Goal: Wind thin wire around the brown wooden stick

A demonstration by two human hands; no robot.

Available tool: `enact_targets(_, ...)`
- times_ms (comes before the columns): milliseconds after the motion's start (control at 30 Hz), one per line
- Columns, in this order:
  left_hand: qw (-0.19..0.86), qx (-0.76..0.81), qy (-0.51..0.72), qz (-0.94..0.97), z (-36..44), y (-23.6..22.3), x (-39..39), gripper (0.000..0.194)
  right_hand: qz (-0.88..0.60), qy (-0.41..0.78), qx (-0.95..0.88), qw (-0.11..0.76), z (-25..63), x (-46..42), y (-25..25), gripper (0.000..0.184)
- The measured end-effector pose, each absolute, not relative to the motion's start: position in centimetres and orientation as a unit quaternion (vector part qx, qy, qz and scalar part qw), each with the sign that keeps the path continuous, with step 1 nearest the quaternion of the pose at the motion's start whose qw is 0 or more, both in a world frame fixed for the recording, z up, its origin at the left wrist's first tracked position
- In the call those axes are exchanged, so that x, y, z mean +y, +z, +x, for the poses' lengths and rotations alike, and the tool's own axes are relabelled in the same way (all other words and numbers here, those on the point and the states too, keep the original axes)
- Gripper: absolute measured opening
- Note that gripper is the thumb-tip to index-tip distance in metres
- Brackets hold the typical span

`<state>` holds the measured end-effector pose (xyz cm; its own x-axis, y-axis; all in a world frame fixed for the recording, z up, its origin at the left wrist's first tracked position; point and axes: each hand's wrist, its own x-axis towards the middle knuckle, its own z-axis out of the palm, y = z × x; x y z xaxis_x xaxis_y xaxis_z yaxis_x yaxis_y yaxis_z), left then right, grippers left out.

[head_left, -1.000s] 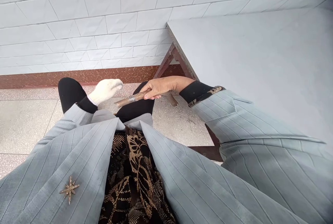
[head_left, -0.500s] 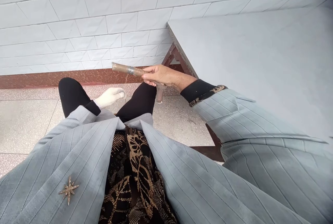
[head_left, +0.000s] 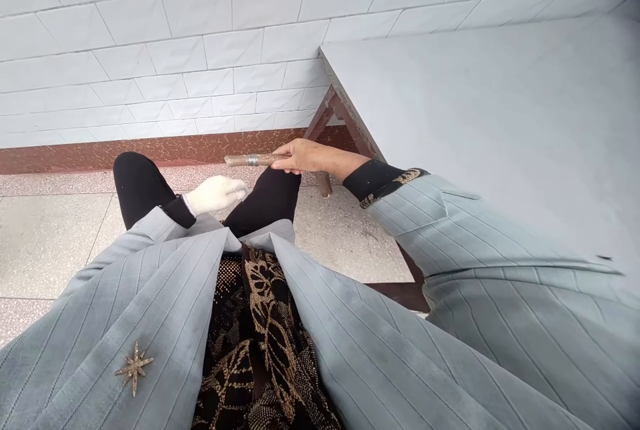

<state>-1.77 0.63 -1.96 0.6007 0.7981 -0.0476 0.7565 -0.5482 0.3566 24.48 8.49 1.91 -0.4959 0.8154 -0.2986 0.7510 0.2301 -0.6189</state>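
Observation:
My right hand [head_left: 300, 155] is closed around a brown forked stick [head_left: 267, 160]. One arm of the stick points left, nearly level. Silvery wire [head_left: 253, 160] is wound in a tight band round that arm. A short stub [head_left: 324, 185] of the same wood shows below my wrist, and the fork itself is hidden by the hand. My left hand [head_left: 214, 194], in a white knitted glove, is closed in a pinch just below and left of the stick, over my lap. The thin strand at its fingertips is too fine to make out now.
A pale grey table [head_left: 450, 123] with reddish-brown legs [head_left: 320, 110] stands to the right, under my right forearm. White wall tiles [head_left: 200, 57] run across the front above a brown skirting band [head_left: 75, 155]. My black-clad knees [head_left: 137, 183] stick out over the speckled floor [head_left: 45, 237].
The stick's left end has dropped and the stick lies more level. Its lower stub has swung right. My gloved hand has moved slightly right; the strand from it to the stick no longer shows.

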Motion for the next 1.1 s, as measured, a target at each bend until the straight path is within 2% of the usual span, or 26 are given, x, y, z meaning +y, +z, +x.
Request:
enact_targets(133,0.126,0.454,0.084,0.878,-2.4,-1.2,1.1,0.034,-0.475,0.369,-0.798,-0.022,24.7,8.4,2.0,0.028)
enact_targets(300,0.117,0.470,0.112,0.868,-3.2,0.0,1.5,0.029,-0.429,0.391,-0.810,-0.082,24.8,8.7,1.7,0.036)
enact_targets(433,0.124,0.485,0.127,0.856,-3.4,0.7,1.6,0.027,-0.366,0.443,-0.812,-0.105,24.9,8.6,1.6,0.034)
enact_targets(667,0.144,0.484,0.129,0.853,-3.1,1.2,1.5,0.028,-0.314,0.480,-0.807,-0.143,24.8,8.1,1.9,0.041)
enact_targets(800,0.180,0.462,0.168,0.852,-3.1,1.1,1.7,0.026,-0.299,0.492,-0.804,-0.149,24.7,7.5,2.7,0.036)
enact_targets(900,0.250,0.454,0.222,0.826,-3.1,-0.1,1.9,0.022,-0.273,0.517,-0.805,-0.099,24.7,7.0,3.5,0.026)
enact_targets(1000,0.364,0.458,0.283,0.760,-2.8,-2.2,1.8,0.027,-0.277,0.539,-0.794,0.049,24.8,6.9,3.9,0.022)
enact_targets(1100,0.417,0.455,0.241,0.749,-2.4,-3.8,1.3,0.026,-0.311,0.534,-0.772,0.148,24.9,7.4,3.5,0.021)
